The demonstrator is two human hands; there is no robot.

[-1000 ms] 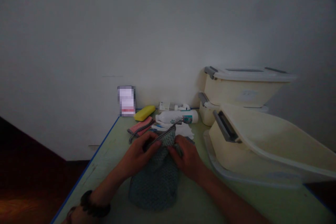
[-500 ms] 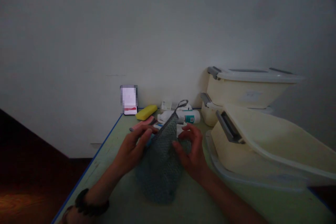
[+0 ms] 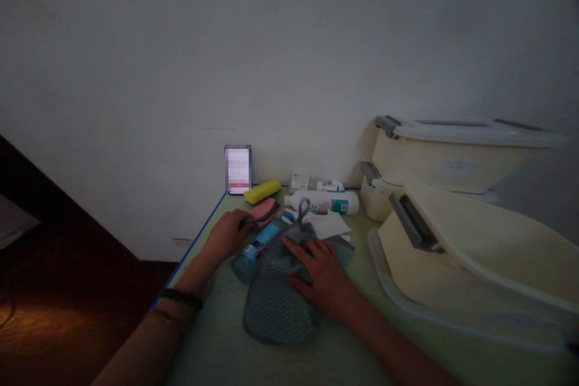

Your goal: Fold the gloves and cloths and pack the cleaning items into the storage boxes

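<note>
A grey-blue woven cleaning cloth (image 3: 283, 313) with dark edging and a hanging loop lies crumpled on the table. My right hand (image 3: 323, 271) rests on it, fingers spread. Further left, my left hand (image 3: 228, 232) has its fingers closed at the near end of a folded pink cloth (image 3: 263, 210) with a dark edge. Its fingertips are partly hidden. Between the hands, a clear blue bottle (image 3: 244, 262) lies on its side, partly beneath the grey-blue cloth. White tissue or paper (image 3: 330, 225) is just beyond the right hand.
A yellow sponge (image 3: 262, 192), a white bottle (image 3: 312, 201) and a spray bottle (image 3: 332, 185) lie by the wall. A phone (image 3: 238, 169) stands upright at the table's back left corner. On the right are an open cream bin (image 3: 407, 277) and stacked lidded bins (image 3: 420, 160).
The grey-blue cloth, held raised between both hands before, now lies on the table. My left hand has left it for the pink cloth; my right hand has flattened onto it. The view has shifted left.
</note>
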